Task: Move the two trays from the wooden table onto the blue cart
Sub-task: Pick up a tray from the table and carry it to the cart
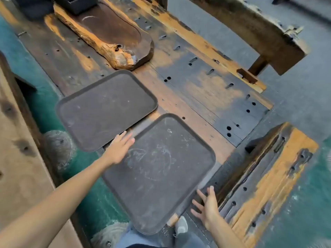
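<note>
Two dark brown rectangular trays lie flat on the worn wooden table (197, 97). The near tray (159, 172) overhangs the table's front edge toward me. The far tray (107, 108) sits behind it to the left. My left hand (120, 149) hovers with fingers spread at the near tray's left rim, in the gap between the two trays. My right hand (207, 206) is spread open beside the near tray's right front corner, fingertips close to the rim. Neither hand holds anything. No blue cart can be made out.
A carved wooden slab (111, 36) lies behind the far tray, with a black box (78, 4) at the back. A wooden bench (266, 167) stands to the right, another bench (259, 29) beyond the table. Teal floor (100, 203) lies to the left.
</note>
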`<move>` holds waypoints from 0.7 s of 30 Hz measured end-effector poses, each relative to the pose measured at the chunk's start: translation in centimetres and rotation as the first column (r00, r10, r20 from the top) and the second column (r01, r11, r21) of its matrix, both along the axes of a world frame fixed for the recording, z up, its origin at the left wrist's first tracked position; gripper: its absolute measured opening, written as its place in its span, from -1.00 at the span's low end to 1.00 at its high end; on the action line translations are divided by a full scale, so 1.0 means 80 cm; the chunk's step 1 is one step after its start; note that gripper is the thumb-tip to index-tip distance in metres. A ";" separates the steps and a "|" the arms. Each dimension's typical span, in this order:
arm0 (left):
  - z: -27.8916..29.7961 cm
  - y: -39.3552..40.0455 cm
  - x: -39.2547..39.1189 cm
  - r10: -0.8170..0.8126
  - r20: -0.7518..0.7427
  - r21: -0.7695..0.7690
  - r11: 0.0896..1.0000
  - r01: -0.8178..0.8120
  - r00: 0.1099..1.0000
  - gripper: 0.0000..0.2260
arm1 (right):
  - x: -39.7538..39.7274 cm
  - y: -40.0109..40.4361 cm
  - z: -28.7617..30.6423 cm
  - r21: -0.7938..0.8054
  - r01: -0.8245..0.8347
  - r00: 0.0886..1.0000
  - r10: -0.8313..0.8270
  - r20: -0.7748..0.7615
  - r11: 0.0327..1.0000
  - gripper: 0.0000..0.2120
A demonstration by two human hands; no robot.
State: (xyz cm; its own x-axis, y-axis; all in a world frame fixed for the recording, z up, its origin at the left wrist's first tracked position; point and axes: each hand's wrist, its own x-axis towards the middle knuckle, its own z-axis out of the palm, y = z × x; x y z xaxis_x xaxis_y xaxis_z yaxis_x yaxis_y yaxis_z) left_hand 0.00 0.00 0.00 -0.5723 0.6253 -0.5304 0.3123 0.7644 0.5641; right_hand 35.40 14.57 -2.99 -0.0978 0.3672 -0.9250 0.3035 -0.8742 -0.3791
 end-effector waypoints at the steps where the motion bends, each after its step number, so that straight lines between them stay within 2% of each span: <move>1: -0.007 0.009 -0.010 0.062 0.062 0.039 0.997 -0.065 0.996 -0.53 | -0.003 0.001 -0.002 -0.021 0.071 0.997 -0.072 -0.004 0.997 -0.35; 3: -0.011 0.021 -0.024 0.170 0.180 0.058 0.981 -0.183 0.969 -0.53 | -0.004 0.003 -0.012 -0.054 0.156 0.987 -0.158 -0.016 0.986 -0.36; 5: -0.010 0.029 -0.030 0.192 0.288 0.062 0.974 -0.218 0.938 -0.66 | -0.009 0.003 -0.012 -0.058 0.198 0.979 -0.200 -0.033 0.978 -0.36; 8: -0.015 0.044 -0.044 0.183 0.440 0.009 0.978 -0.208 0.879 -0.57 | -0.017 0.000 -0.018 -0.035 0.238 0.971 -0.238 -0.013 0.971 -0.34; 10: -0.024 0.057 -0.058 0.231 0.481 -0.075 0.972 -0.222 0.846 -0.43 | -0.019 -0.004 -0.023 -0.050 0.281 0.959 -0.283 -0.032 0.958 -0.32; 13: -0.030 0.074 -0.073 0.323 0.540 -0.172 0.946 -0.274 0.778 -0.37 | -0.019 -0.008 -0.029 -0.108 0.376 0.920 -0.385 -0.070 0.920 -0.30; 16: -0.037 0.084 -0.093 0.332 0.562 -0.259 0.941 -0.220 0.757 -0.32 | -0.018 -0.006 -0.032 -0.118 0.430 0.895 -0.440 -0.071 0.895 -0.28; 21: -0.046 0.081 -0.113 0.311 0.599 -0.280 0.945 -0.171 0.738 -0.22 | -0.020 -0.001 -0.032 -0.094 0.420 0.902 -0.427 -0.068 0.903 -0.26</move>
